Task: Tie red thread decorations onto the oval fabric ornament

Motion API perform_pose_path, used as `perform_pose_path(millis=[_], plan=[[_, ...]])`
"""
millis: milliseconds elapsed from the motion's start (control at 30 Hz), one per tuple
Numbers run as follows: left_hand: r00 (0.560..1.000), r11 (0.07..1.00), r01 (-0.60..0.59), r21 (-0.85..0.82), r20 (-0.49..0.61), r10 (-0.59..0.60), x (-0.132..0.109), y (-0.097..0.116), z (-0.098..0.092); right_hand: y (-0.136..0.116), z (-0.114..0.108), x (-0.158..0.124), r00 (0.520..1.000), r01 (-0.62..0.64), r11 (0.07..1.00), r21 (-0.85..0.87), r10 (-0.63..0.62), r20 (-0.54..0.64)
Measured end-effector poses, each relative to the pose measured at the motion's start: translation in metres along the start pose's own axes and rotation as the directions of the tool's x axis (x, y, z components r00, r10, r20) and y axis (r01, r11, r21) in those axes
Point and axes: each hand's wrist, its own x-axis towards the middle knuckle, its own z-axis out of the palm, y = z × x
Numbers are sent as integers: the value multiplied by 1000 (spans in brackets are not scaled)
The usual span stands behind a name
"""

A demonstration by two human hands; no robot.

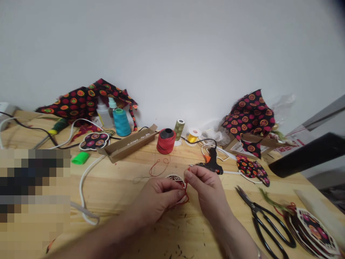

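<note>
Near the middle of the table, my left hand (pixel 161 196) pinches red cord at the edge of a round patterned ornament (pixel 174 177). The ornament has a pale rim with dark fretwork and is partly hidden behind the fingers. Just to the right, my right hand (pixel 205 183) is closed, thumb against forefinger, on the red cord (pixel 187 185) a little higher up. The cord runs between both hands and loops below them. Beyond the hands stands a red thread cone (pixel 166 141), with loose red thread lying on the wood in front of it.
Black-handled scissors (pixel 265 219) and stacked ornaments (pixel 315 230) lie at the right. A glue gun (pixel 214 162) rests behind my right hand. Further back are a cardboard tray (pixel 129 145), a teal thread cone (pixel 122 123) and patterned cloth (pixel 250 115). A white cable (pixel 82 183) curves at the left.
</note>
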Motion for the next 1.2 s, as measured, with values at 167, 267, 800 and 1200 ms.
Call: perform_pose_path(millis=[167,267,800,1200], plan=[[999,1000,-25,-1,-26,25,-1,1,2,1,0,2,999,-3,1000,19,3,-47],[999,999,-32,-14,-20,31,-2,1,2,2,3,3,999,9,1000,-12,-9,-46],[989,975,-100,-196,-131,76,8,-4,-8,6,4,1,939,-271,930,247,199,279],[994,970,-69,-232,-94,48,4,0,-3,5,10,2,961,-265,955,130,252,110]])
